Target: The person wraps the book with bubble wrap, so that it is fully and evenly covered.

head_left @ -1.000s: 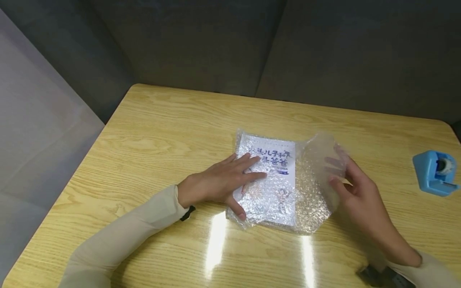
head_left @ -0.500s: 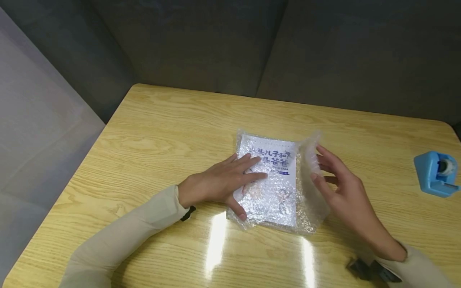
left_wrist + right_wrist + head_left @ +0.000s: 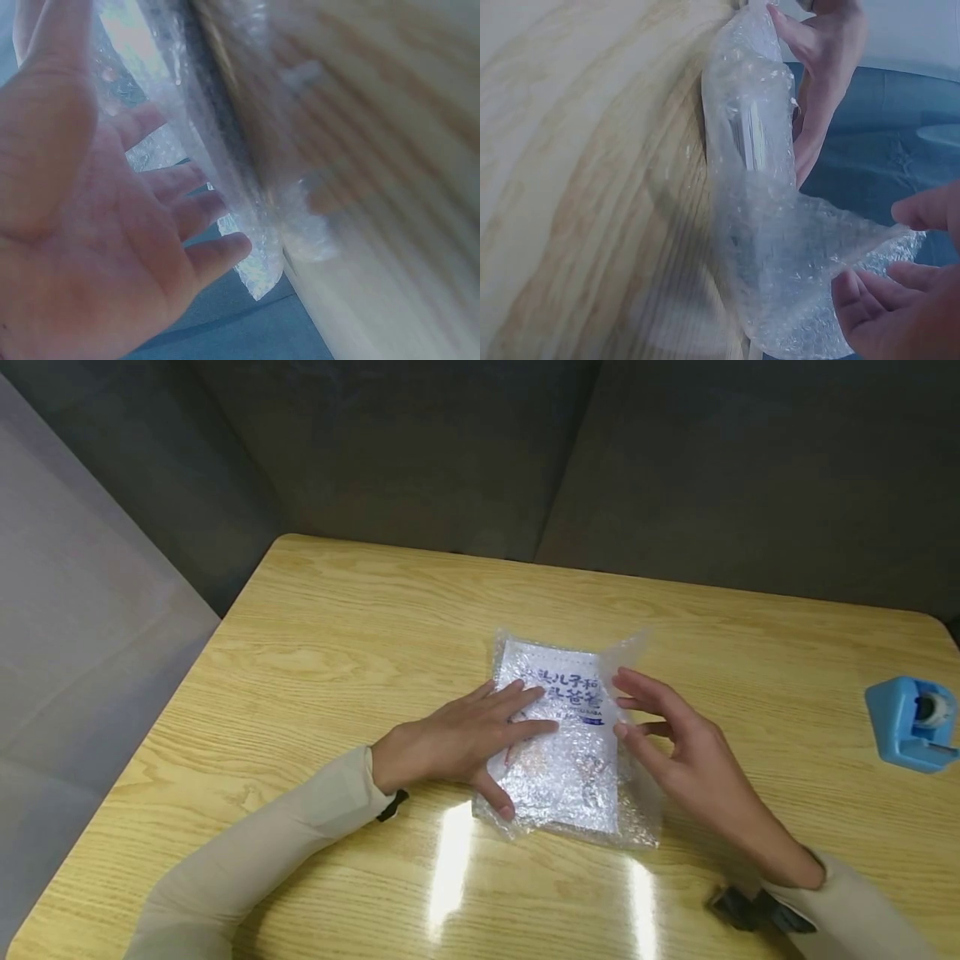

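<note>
A book (image 3: pixel 558 760) with a white cover and blue lettering lies on the table inside clear bubble wrap (image 3: pixel 637 810). My left hand (image 3: pixel 468 735) rests on the left part of the wrapped book, fingers spread. In the left wrist view the left hand's palm (image 3: pixel 97 247) shows beside the wrap. At the book's right side, my right hand (image 3: pixel 690 752) holds the raised flap of wrap between thumb and fingers, partly over the cover. The right wrist view shows that flap (image 3: pixel 870 240) between the right thumb and fingers, and the book's page edges (image 3: pixel 751 139) through the wrap.
A blue tape dispenser (image 3: pixel 903 722) with a roll of tape stands at the right of the wooden table (image 3: pixel 360 635). Dark panels (image 3: pixel 420 460) rise behind the table's far edge, and a pale grey surface (image 3: pixel 90 610) lies beyond its left side.
My right hand has moved left, folding the bubble wrap flap from the right side over toward the book's cover. The left hand has stayed in place on the book.
</note>
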{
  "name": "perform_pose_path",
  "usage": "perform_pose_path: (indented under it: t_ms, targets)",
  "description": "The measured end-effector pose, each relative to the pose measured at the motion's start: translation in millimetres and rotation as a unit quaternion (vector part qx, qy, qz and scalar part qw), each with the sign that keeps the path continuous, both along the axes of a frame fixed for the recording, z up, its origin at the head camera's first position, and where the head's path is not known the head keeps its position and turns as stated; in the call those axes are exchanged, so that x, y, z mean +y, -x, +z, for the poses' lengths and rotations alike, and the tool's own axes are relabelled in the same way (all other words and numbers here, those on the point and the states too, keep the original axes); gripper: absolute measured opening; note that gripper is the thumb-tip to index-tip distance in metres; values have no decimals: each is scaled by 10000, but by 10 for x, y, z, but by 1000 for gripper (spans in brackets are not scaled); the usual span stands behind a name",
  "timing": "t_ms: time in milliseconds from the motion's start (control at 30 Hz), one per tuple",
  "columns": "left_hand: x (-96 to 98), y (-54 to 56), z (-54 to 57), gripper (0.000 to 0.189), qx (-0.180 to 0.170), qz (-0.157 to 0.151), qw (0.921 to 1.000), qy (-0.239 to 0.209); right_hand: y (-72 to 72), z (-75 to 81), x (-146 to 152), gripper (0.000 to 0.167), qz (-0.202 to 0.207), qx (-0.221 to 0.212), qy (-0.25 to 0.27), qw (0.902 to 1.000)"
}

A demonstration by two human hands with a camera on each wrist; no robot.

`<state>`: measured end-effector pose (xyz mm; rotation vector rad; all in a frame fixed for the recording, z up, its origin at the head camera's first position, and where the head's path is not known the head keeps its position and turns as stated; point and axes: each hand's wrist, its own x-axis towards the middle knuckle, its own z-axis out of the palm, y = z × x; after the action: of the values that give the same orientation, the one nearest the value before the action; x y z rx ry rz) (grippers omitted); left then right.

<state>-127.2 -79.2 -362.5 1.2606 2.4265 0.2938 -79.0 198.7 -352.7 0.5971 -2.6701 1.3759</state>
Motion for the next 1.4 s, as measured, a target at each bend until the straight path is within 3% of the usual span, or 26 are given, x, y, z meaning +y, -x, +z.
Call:
perform_pose_path:
  t_ms: [300, 633, 900, 1167, 1400]
  targets:
    - [9, 7, 0, 116, -14, 6, 10000, 25, 29, -24, -56, 58, 373, 98, -20, 9993]
    - [8, 4, -4, 115, -31, 30, 9999, 116, 43, -43, -136, 57, 623, -339, -429, 9966]
    - [16, 9, -14, 115, -119, 157, 9997, 137, 86, -78, -181, 54, 731, -441, -692, 9939]
    - [-20, 4, -35, 113, 444, -58, 9986, -274, 121, -100, -202, 52, 935, -580, -864, 9902]
    - [-42, 22, -55, 110, 736, -170, 9962, -422, 176, -128, -193, 57, 1250, -568, -1009, 9854]
